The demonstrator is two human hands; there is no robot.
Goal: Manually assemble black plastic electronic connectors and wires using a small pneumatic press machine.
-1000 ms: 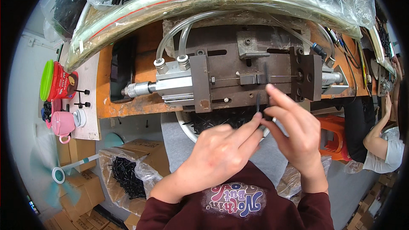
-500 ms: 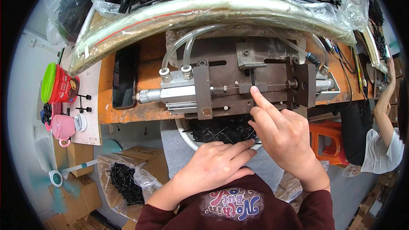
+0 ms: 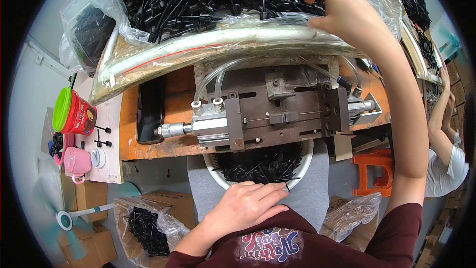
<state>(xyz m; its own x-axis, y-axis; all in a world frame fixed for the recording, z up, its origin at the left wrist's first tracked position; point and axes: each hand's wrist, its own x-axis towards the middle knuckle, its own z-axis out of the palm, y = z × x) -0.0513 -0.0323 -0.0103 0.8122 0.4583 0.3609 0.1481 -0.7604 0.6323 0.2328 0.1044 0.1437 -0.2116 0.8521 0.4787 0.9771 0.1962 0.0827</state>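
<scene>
My right hand reaches over a large heap of black slender plastic parts at the back. Its fingers are curled but apart from the thumb, with nothing visible between them. My left hand lies at the near rim of a white basket on my lap, fingers stretched and thumb apart. A small dark tip shows beside its fingertips; whether it touches them I cannot tell. More black parts fill the basket. Between my hands stands a metal fixture with two cylinders and a small grey block on its middle.
A plastic-wrapped tray edge bounds the heap. Clear hoses arch behind the fixture. A black tray, red tub and pink cup stand left. An orange stool and another person's arm are right.
My right hand has left the fixture's middle block and moved up and back over the heap. The black part under its fingertip no longer shows there. My left hand stays by the basket; the view has shifted.
</scene>
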